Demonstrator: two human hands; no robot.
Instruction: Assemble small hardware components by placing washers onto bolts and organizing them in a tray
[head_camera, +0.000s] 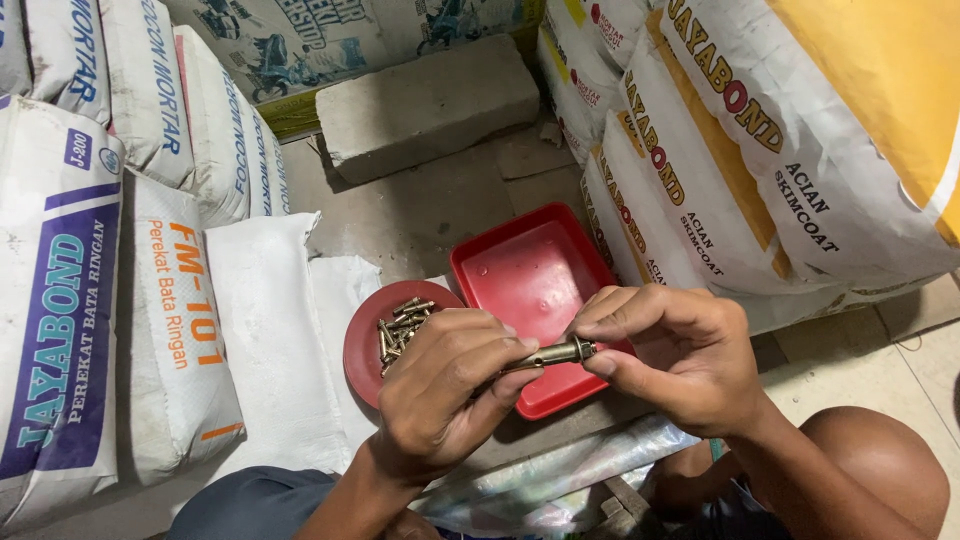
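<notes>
Left hand: my left hand pinches the anchor bolt by its sleeve.
Right hand: my right hand grips its nut end — above the red square tray.
Nearby: round red dish of bolts — just left.

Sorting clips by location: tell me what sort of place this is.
Probably a building-supply storeroom: stacked mortar sacks line both sides, a concrete block lies on the floor, and the hands hold an anchor bolt over trays.

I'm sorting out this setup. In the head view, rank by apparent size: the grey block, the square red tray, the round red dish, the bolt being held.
1. Grey block
2. Square red tray, partly hidden by hands
3. Round red dish, partly hidden
4. Bolt, smallest though nearest the camera
</notes>
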